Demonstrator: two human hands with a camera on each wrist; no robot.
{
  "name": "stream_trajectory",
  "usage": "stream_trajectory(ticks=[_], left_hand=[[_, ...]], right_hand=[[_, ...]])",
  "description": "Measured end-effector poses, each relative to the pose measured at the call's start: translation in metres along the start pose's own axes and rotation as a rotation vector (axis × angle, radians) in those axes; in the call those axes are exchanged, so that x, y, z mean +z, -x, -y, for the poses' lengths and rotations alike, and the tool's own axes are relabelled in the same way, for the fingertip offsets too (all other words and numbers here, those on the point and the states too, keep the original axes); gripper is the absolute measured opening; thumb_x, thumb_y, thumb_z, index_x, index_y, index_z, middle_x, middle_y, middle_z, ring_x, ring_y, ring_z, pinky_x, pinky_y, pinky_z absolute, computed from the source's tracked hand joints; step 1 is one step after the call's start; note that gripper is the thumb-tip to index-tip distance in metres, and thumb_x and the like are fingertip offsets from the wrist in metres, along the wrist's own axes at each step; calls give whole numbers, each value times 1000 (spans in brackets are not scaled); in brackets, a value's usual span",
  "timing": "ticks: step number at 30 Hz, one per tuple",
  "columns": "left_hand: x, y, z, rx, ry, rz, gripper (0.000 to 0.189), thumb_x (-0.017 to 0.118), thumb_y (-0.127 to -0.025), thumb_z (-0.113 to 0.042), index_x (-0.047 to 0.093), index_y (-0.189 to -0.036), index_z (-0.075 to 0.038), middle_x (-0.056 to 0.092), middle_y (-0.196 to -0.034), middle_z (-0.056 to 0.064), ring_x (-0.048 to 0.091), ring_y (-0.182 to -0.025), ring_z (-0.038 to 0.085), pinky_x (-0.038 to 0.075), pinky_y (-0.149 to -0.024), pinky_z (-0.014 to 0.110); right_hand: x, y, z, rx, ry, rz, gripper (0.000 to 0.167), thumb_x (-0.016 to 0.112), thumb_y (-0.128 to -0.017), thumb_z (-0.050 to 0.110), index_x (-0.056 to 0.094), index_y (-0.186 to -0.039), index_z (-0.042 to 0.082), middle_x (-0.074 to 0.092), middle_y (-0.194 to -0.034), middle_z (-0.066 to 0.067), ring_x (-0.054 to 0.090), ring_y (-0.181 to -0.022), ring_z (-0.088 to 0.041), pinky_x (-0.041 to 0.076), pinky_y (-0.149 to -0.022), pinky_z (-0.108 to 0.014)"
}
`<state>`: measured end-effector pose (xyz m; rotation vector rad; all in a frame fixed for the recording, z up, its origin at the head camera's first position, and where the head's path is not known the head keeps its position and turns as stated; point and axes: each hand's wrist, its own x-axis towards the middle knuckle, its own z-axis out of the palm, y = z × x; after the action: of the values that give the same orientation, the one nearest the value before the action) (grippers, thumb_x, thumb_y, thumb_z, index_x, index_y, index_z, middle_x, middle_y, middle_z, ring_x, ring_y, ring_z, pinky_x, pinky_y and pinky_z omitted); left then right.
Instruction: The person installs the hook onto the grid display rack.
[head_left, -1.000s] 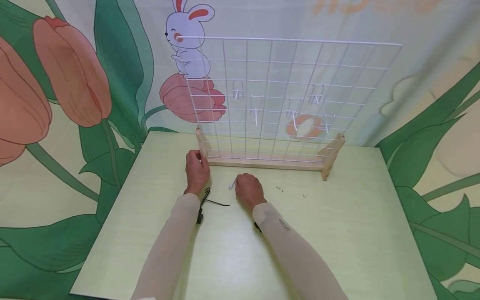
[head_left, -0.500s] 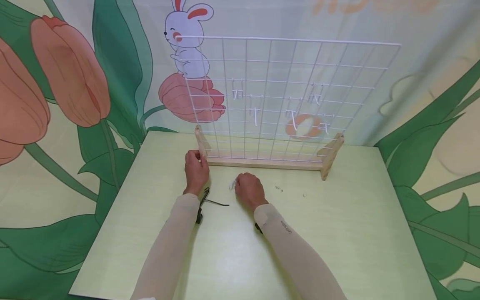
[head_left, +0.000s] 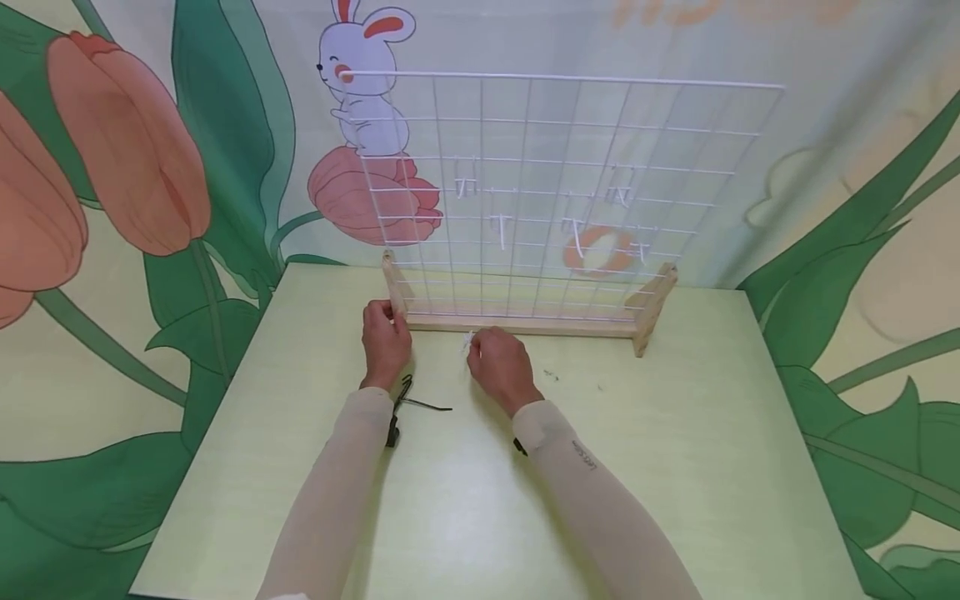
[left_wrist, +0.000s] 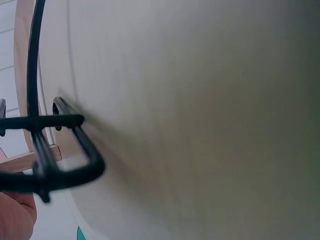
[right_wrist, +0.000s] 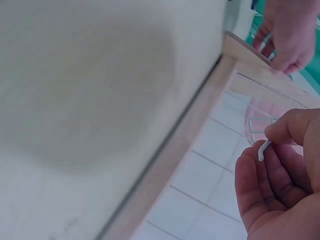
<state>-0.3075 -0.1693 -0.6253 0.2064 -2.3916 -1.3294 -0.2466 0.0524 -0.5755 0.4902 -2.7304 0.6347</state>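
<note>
A white wire grid [head_left: 517,196] stands upright in a wooden base [head_left: 517,322]. At its left end my left hand [head_left: 386,342] grips the wooden side piece [head_left: 394,287], thumb and fingers on either side, as the right wrist view also shows. My right hand [head_left: 501,367], in front of the base, pinches a small white wire hook [right_wrist: 263,151] between thumb and fingers. The hook's bent tip and wire frame show in the right wrist view, just in front of the grid. Beside my left wrist is a black bent-wire piece [left_wrist: 65,177], large in the left wrist view.
Several white hooks [head_left: 502,229] hang on the grid's middle rows. Small bits [head_left: 551,375] lie on the pale table [head_left: 675,467] right of my right hand. The right wooden side piece [head_left: 655,310] bounds the stand. A printed cloth [head_left: 247,125] hangs behind.
My right hand has moved slightly forward toward the base, carrying the white hook, which has turned and lifted. My left hand stays on the side piece. The head view has shifted slightly.
</note>
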Motion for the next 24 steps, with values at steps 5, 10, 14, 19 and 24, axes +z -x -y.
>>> stream_trajectory(ticks=[5,10,14,19,24], left_hand=[[-1,0,0,5,-6,-1,25,55,-108,-14,51,-129,-1,56,-126,21,62,-113,38,53,-98,54],[-2,0,-1,7,-10,-5,23,54,-108,-13,51,-127,0,56,-126,21,63,-114,38,53,-99,54],[-1,4,-1,-2,-11,3,23,54,-109,-13,51,-127,0,55,-127,21,62,-115,38,54,-99,54],[-1,6,2,-7,-16,1,24,52,-110,-15,50,-129,-1,55,-127,21,62,-114,38,54,-98,54],[-1,1,-1,6,-25,5,25,50,-111,-18,50,-129,-1,54,-126,21,62,-112,37,54,-98,54]], right_hand=[[-17,-3,2,-13,2,-40,5,71,-95,11,72,-91,9,74,-90,-3,69,-83,-20,61,-74,-35],[-39,-4,5,-48,-8,-100,5,71,-95,10,74,-93,7,75,-91,-5,69,-83,-22,62,-71,-37],[-61,-3,5,-101,11,-193,5,72,-93,8,76,-93,5,75,-88,-7,70,-80,-23,62,-69,-37],[-95,-2,8,-155,38,-305,8,72,-93,9,77,-92,3,75,-85,-8,70,-77,-23,62,-67,-36],[-124,-5,6,-196,40,-406,7,71,-91,6,77,-89,1,73,-82,-10,69,-74,-26,61,-63,-38]])
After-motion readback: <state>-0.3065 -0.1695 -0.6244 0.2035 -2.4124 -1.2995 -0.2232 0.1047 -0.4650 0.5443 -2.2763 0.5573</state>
